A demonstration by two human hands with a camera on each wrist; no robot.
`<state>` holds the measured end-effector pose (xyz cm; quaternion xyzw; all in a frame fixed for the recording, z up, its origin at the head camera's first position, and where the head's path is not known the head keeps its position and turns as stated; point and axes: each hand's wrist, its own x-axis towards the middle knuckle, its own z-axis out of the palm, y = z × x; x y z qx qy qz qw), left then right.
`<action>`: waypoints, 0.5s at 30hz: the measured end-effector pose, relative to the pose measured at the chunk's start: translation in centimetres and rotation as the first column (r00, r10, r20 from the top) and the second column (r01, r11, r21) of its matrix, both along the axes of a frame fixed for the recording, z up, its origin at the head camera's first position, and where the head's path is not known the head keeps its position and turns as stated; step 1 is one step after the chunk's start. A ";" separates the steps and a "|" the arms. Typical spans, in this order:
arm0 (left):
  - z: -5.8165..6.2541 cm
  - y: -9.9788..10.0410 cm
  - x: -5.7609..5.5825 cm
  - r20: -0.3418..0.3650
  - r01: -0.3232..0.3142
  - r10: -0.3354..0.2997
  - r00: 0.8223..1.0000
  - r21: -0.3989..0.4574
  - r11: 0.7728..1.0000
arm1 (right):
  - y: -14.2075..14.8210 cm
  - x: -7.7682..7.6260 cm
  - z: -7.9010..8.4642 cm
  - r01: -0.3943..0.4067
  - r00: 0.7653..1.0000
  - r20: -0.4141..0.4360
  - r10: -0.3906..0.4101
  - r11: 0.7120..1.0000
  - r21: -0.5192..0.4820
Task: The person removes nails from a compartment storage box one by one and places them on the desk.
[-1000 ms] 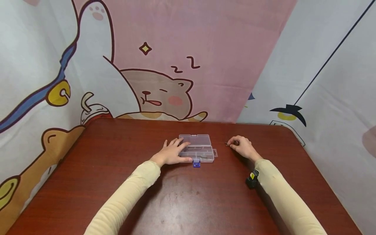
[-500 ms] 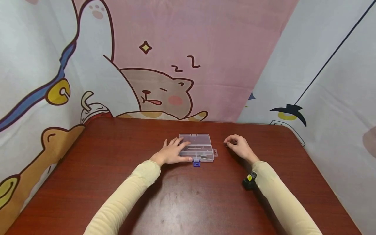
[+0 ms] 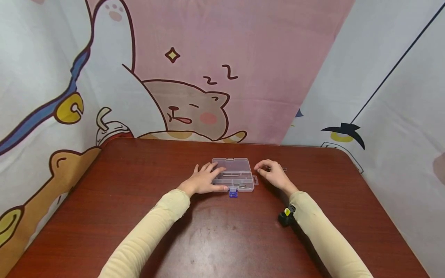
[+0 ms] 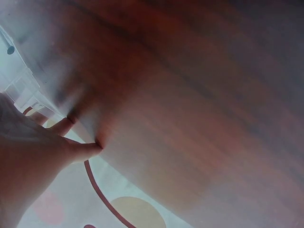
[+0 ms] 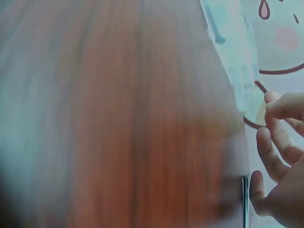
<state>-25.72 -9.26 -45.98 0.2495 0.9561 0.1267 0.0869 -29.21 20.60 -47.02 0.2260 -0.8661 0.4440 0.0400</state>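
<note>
A clear plastic compartment box (image 3: pixel 237 165) with a blue latch (image 3: pixel 233 194) lies with its lid raised toward the back. Slim metal pieces lie in its compartments; the left wrist view catches one with a round head (image 4: pixel 9 50). My left hand (image 3: pixel 203 181) rests on the box's left side, fingers spread. Just right of the box is my right hand (image 3: pixel 276 174), thumb and forefinger tips brought together; whether something small sits between them cannot be made out. Thin metal rods (image 3: pixel 284 169) show behind this hand, and also below its little finger in the right wrist view (image 5: pixel 245 202).
The box stands on a reddish-brown wooden table (image 3: pixel 215 235). A cloth backdrop (image 3: pixel 271 58) with cartoon animals hangs behind it. A black device with a yellow mark (image 3: pixel 286 217) is worn at my right wrist.
My right hand has moved left toward the box, away from the metal rods, which now show on its right side. My left hand and the box stay put.
</note>
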 end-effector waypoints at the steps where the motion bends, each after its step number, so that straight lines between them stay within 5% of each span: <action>1: 0.0 0.0 0.0 0.000 0.001 -0.001 1.000 0.003 1.000 | -0.3 0.0 0.1 -0.006 1.000 0.002 0.006 1.000 -0.009; 15: 0.2 -0.1 -0.2 0.012 0.000 0.000 1.000 0.025 1.000 | -3.7 0.8 0.4 -0.111 0.990 -0.085 0.115 0.992 0.052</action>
